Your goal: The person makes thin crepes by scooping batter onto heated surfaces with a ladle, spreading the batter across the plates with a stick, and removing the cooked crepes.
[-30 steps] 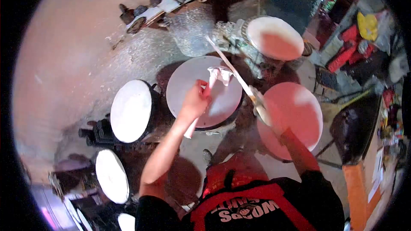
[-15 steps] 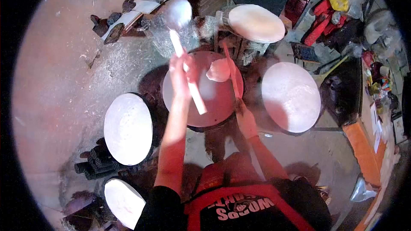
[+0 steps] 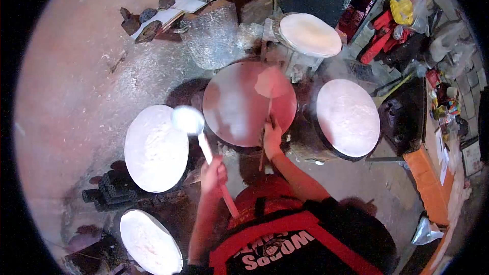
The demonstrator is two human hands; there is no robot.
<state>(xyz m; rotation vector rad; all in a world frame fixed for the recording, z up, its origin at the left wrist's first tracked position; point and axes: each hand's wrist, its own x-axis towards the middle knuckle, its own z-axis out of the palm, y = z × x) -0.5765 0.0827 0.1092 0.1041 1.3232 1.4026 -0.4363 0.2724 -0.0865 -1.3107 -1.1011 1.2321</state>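
Observation:
My left hand (image 3: 214, 173) is closed around the pale handle of a ladle (image 3: 187, 120). The ladle's bright round bowl overlaps the right edge of a round white-topped pan (image 3: 153, 153) in view; whether they touch I cannot tell. My right hand (image 3: 272, 133) grips the thin stick of a spatula (image 3: 270, 85), whose broad rounded head lies over a large round griddle (image 3: 229, 122) in front of me. Red light and shadow cover much of that griddle. Whether the spatula head touches its surface is unclear.
Another white-topped pan (image 3: 351, 117) steams slightly at right. A pale disc (image 3: 310, 34) rests on a stand behind, beside a metal bucket (image 3: 211, 35). A further white pan (image 3: 150, 242) is at lower left, near perforated black cylinders (image 3: 114, 188). An orange-sided table (image 3: 428, 178) stands right.
My left hand and ladle have swung back toward my body, the bowl moving from above the bucket to the left pan. My right hand has moved up and left, and the spatula has turned.

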